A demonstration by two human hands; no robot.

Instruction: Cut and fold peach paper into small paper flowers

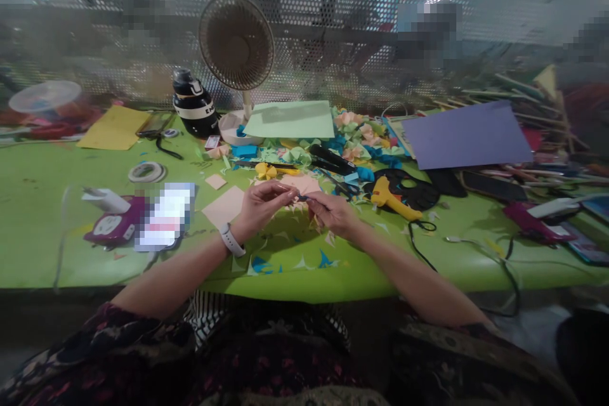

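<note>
My left hand (pixel 267 201), with a pale watch band (pixel 232 240) at its wrist, is closed in a pinch near the middle of the table. Facing it, my right hand (pixel 333 210) is closed too. A small thin dark bluish piece (pixel 301 198) runs between the fingertips of both hands; its kind is too small to make out. Beneath and behind the hands lies pink paper (pixel 307 183). A yellow paper piece (pixel 265 170) and a black-handled tool (pixel 332 159) rest just beyond them. Cut paper scraps (pixel 326 260) lie near the table edge.
A fan (pixel 236 42) and black bottle (pixel 194 106) stand behind. To the right are a yellow glue gun (pixel 394 199) with its cord and a purple sheet (pixel 469 134). At left sit a lit phone (pixel 165 216), a purple power strip (pixel 114 225) and a tape roll (pixel 146 172).
</note>
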